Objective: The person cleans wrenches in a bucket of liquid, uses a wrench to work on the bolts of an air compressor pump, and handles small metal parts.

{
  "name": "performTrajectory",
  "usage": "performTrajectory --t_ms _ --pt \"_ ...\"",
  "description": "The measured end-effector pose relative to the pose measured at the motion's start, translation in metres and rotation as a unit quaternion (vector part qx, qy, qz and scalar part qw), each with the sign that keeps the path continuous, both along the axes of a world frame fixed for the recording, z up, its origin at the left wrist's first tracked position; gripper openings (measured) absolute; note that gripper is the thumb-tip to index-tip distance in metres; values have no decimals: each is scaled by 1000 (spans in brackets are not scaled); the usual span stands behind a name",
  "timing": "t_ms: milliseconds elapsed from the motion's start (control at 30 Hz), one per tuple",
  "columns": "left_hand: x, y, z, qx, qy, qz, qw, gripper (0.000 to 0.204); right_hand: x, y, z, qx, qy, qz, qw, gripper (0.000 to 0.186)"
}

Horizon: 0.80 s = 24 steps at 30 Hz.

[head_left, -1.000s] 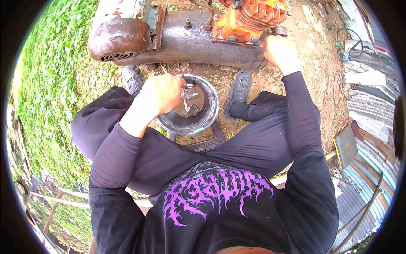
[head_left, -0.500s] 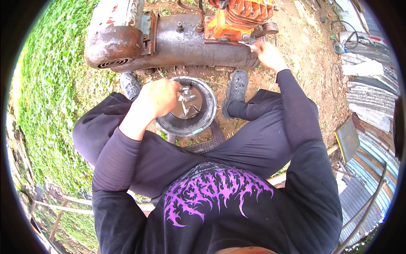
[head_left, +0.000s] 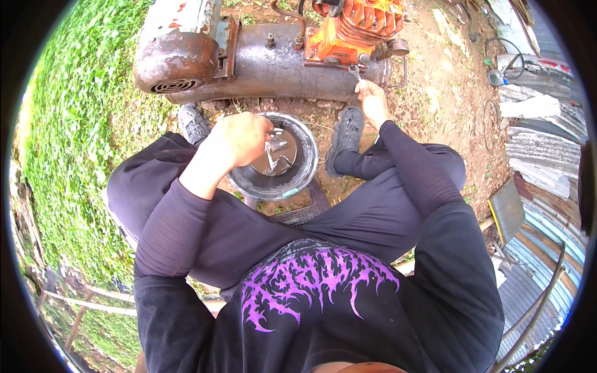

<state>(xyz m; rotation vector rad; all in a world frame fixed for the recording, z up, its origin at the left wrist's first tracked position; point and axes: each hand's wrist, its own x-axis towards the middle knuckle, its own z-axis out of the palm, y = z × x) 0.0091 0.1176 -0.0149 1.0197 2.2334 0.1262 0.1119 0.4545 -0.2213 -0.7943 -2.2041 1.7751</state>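
Note:
My right hand (head_left: 373, 102) grips a silver wrench (head_left: 355, 73). The wrench's open jaw is by the lower edge of the orange compressor pump (head_left: 342, 46), which is bolted on a dark rusty tank (head_left: 273, 78). Fingers curled together, my left hand (head_left: 236, 140) is over the left side of a round black basin (head_left: 309, 171); whatever it may hold is hidden. Several metal pieces (head_left: 273, 152) lie inside the basin in dark liquid.
A rusty electric motor (head_left: 174, 62) sits on the tank's left end. My shoes (head_left: 346, 137) flank the basin. Grass (head_left: 81, 124) covers the left. Corrugated metal sheets (head_left: 538, 146) and a gauge with a hose (head_left: 495, 77) are at the right.
My right hand has drawn back toward me and a little left, bringing the wrench's jaw into plain sight. My left hand stays nearly in place over the basin.

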Motion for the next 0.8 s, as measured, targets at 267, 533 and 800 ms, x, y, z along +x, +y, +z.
performTrajectory --t_ms 267,533,800 --pt "-5 0 -4 9 23 -5 1000 24 -4 -13 58 -132 -222 30 966 25" --pt "-5 1 3 32 38 -6 999 24 -9 18 140 420 -248 192 852 24" --pt "-6 1 4 -12 22 -14 1000 27 -30 17 156 506 -240 204 803 25"
